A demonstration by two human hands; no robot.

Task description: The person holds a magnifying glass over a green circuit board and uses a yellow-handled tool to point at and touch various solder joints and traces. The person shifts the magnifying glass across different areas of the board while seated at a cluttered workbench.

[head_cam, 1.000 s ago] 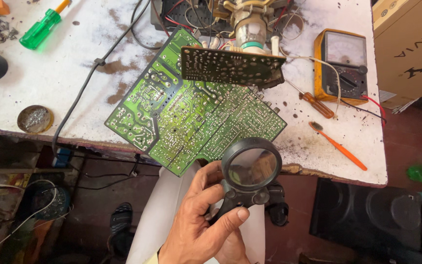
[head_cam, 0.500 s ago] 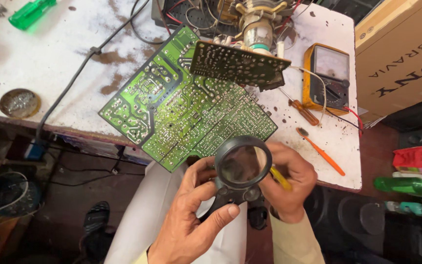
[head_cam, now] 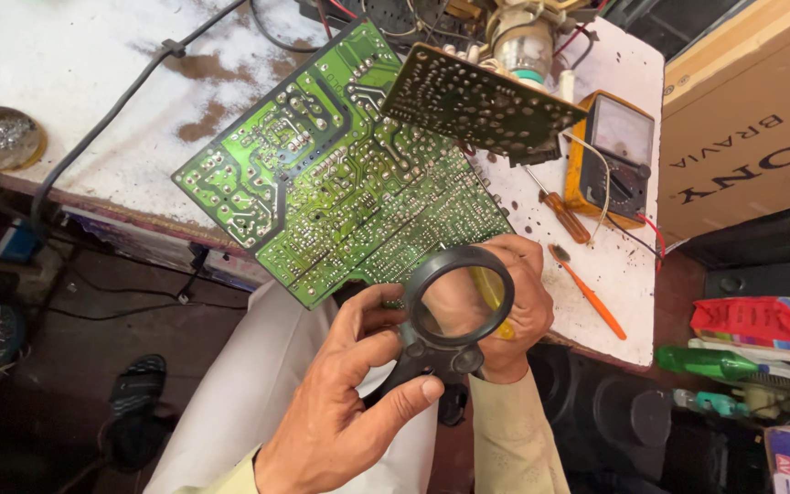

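The left hand is pinching the magnifier by its base, fingers closed, while the right hand, just behind the lens, is gripping a yellow tool; steadying the lens squarely would help.

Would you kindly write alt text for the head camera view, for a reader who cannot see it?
Two hands hold a black magnifying glass over the near edge of a green circuit board on a stained white workbench. The left hand grips its handle; the right hand is behind the lens. An orange multimeter sits to the right.
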